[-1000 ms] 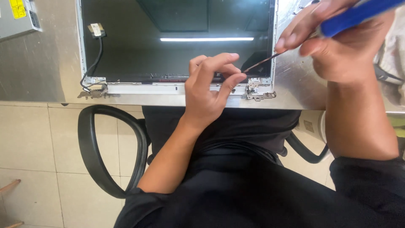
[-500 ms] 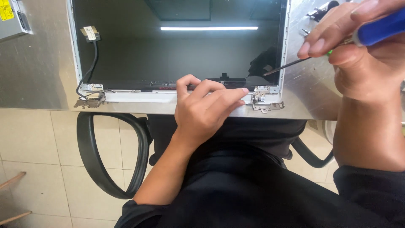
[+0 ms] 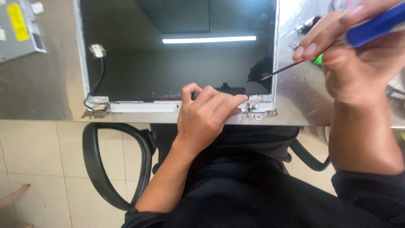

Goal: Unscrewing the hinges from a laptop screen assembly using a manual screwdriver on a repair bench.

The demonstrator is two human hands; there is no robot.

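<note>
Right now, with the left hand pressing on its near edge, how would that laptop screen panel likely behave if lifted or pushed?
The screen panel looks thin and broad, so probably light but prone to flex. Its glossy face mirrors a ceiling light, suggesting a fragile, scratch-prone surface. Lying flat on the smooth metal table, it may slide; the left hand steadies it, while the right hand holds a screwdriver.

A grey metal box [image 3: 19, 27] with a yellow label lies at the far left of the steel worktop [image 3: 38, 93]. Below the worktop's edge, a black chair armrest [image 3: 99, 169] loops over the pale tiled floor [image 3: 38, 169].
</note>
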